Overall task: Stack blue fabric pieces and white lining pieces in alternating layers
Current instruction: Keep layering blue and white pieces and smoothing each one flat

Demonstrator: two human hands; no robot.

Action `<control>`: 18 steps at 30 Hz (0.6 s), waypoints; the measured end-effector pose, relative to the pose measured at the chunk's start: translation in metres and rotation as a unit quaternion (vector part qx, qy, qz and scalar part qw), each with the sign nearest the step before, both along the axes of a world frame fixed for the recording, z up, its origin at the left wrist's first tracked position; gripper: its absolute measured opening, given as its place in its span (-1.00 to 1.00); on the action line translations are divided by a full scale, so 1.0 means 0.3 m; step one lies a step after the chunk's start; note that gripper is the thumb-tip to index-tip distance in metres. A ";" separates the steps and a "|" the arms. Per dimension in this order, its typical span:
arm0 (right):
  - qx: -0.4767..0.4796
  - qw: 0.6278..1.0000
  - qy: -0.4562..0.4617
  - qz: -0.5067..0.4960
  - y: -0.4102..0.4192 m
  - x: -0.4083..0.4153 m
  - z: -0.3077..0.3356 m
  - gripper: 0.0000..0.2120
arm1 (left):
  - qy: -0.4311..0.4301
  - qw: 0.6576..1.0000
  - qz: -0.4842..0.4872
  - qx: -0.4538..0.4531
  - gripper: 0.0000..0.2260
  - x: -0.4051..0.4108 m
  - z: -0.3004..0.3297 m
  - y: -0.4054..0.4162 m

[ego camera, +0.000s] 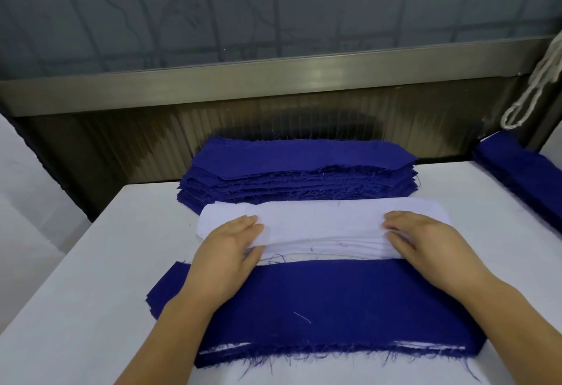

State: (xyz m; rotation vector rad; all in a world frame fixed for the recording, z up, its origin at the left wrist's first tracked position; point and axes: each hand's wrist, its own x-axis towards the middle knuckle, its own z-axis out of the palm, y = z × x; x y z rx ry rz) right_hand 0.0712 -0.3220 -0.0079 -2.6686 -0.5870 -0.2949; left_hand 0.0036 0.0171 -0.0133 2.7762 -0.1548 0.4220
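Two bare hands reach forward over a white table (pixel 91 278), both meeting on a pile of white lining pieces (pixel 322 226) that lies crosswise in front of the person. The left hand (pixel 226 252) comes in from the lower left with its forearm angled inward; its fingers lie nearly straight and close together across the top of the pile's left part, while the thumb tucks under the pile's near edge. The right hand (pixel 425 241) mirrors it from the lower right, fingers pointing inward and resting flat on the top sheet, thumb low against the near edge. Whether either thumb truly pinches the top sheet is hard to tell; both hands look flat and relaxed instead of clenched.

Just nearer the person than the hands, under both wrists, lies the layered stack (pixel 319 308) with a blue fabric piece on top and slivers of white showing along its frayed near edge. Just beyond the fingertips, touching the far side of the white pile, sits a thick stack of blue fabric pieces (pixel 301 168). Well off to the right of the right hand, another blue pile (pixel 520 171) runs along the table edge, with a pale cord (pixel 529 92) hanging above it.
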 end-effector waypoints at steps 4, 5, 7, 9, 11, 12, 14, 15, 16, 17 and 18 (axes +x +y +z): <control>0.005 0.999 -0.038 -0.004 0.013 -0.007 -0.005 -0.82 | -0.018 1.000 0.002 -0.003 -0.69 -0.017 0.004 -0.003; 0.007 0.999 -0.054 -0.002 0.017 -0.006 -0.004 -0.85 | -0.027 1.000 0.005 -0.003 -0.71 -0.018 0.006 -0.005; 0.006 0.996 -0.086 0.003 0.025 -0.006 -0.003 -0.92 | -0.050 0.999 0.013 0.001 -0.77 -0.018 0.011 -0.009; 0.002 0.993 -0.116 0.000 0.028 -0.004 -0.002 -0.95 | -0.074 0.997 0.016 0.006 -0.82 -0.019 0.014 -0.013; 0.005 0.990 -0.138 -0.009 0.030 0.001 -0.002 -0.93 | -0.095 0.995 0.019 0.009 -0.86 -0.022 0.017 -0.013; 0.010 0.989 -0.145 -0.011 0.031 0.002 -0.003 -0.91 | -0.104 0.994 0.021 0.012 -0.88 -0.023 0.020 -0.012; 0.024 0.988 -0.154 -0.007 0.033 0.005 -0.009 -0.87 | -0.117 0.993 0.027 0.011 -0.89 -0.025 0.024 -0.012; 0.035 0.988 -0.151 -0.006 0.033 0.005 -0.012 -0.85 | -0.120 0.992 0.028 0.006 -0.90 -0.025 0.025 -0.013; 0.051 0.989 -0.140 -0.008 0.032 0.006 -0.014 -0.84 | -0.118 0.993 0.031 -0.002 -0.89 -0.025 0.024 -0.014; 0.070 0.990 -0.123 -0.014 0.031 0.006 -0.016 -0.84 | -0.116 0.993 0.031 -0.010 -0.88 -0.025 0.022 -0.016; 0.088 0.991 -0.102 -0.020 0.030 0.006 -0.018 -0.83 | -0.117 0.993 0.030 -0.015 -0.87 -0.025 0.018 -0.018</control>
